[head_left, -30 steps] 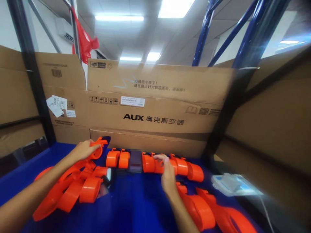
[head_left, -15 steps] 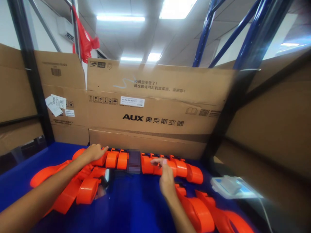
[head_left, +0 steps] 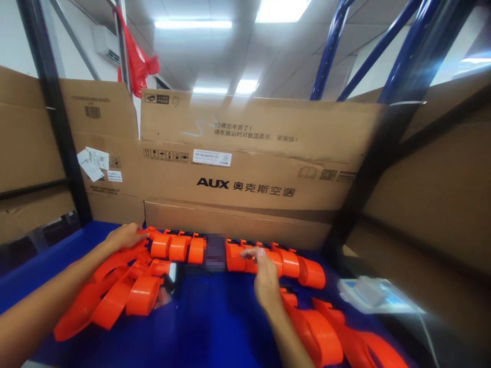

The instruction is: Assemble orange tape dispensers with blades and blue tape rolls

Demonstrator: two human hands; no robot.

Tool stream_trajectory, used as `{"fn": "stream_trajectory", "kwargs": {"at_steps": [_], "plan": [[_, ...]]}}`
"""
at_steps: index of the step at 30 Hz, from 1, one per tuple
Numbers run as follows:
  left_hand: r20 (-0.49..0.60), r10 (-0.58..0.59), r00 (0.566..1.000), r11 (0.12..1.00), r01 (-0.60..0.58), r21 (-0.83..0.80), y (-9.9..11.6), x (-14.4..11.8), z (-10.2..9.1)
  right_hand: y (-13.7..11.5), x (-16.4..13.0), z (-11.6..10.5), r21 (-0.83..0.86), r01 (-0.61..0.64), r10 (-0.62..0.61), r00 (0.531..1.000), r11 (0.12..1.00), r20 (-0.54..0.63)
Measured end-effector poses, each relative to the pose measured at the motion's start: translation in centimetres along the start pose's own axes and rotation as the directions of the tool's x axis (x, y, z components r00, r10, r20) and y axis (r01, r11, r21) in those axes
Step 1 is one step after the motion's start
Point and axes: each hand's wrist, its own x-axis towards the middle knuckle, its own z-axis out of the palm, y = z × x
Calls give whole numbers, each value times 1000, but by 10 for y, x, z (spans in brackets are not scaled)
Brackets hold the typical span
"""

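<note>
My left hand (head_left: pixel 125 237) is at the far left, its fingers bent down on an orange plastic loop (head_left: pixel 152 233) at the left end of the back row. Much of that piece is hidden by the hand. Beside it stand more orange loops (head_left: pixel 178 248) with dark clips on top. My right hand (head_left: pixel 266 278) hovers in front of the row's right part, thumb and index finger apart, with nothing visible between them. Behind its fingers are further orange loops (head_left: pixel 287 263). A blurred dark rectangle (head_left: pixel 215 253) splits the row.
Under my left forearm lies a heap of orange loops (head_left: pixel 109 304). More loops (head_left: pixel 324 340) lie at the front right. A white box with a cable (head_left: pixel 378 295) sits on the right. Cardboard panels (head_left: pixel 245 209) and dark posts (head_left: pixel 351 189) border the blue table (head_left: pixel 215 322).
My left hand has moved left and slightly down from the row, uncovering a loop there. Orange pieces in the left heap have shifted. My right hand stays nearly still; the view has tilted slightly.
</note>
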Motion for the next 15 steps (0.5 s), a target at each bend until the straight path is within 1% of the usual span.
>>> {"fn": "stream_trajectory", "kwargs": {"at_steps": [3, 6, 9, 10, 11, 12, 13, 14, 15], "plan": [[-91, 13, 996, 1000, -15, -25, 4, -3, -7, 0, -1, 0, 1, 12, -12, 1000, 1000, 10], [-206, 9, 978, 999, -20, -51, 12, -8, -24, -2, -1, 0, 1, 20, -20, 1000, 1000, 6], [-334, 4, 943, 995, -36, -90, 29, -20, -42, -3, -1, -1, 0, 27, -27, 1000, 1000, -7], [-375, 9, 927, 993, -53, -108, 37, -26, -46, -4, -1, -1, 0, 27, -27, 1000, 1000, -12], [-429, 26, 903, 985, -97, -144, 48, -34, -48, -4, -1, -1, 4, 25, -25, 1000, 1000, -16], [-503, 47, 863, 942, -206, -267, 61, -43, -49, -4, -1, -1, 14, 24, -24, 1000, 1000, -15], [-531, 46, 846, 862, -303, -407, 75, -54, -47, -4, -1, -1, 30, 23, -23, 1000, 999, -6], [-496, 49, 867, 750, -360, -554, 91, -65, -43, -5, -1, 0, 54, 21, -21, 1000, 998, 14], [-430, 69, 900, 621, -376, -688, 107, -78, -37, -5, -1, 0, 87, 13, -18, 999, 996, 48]]}}
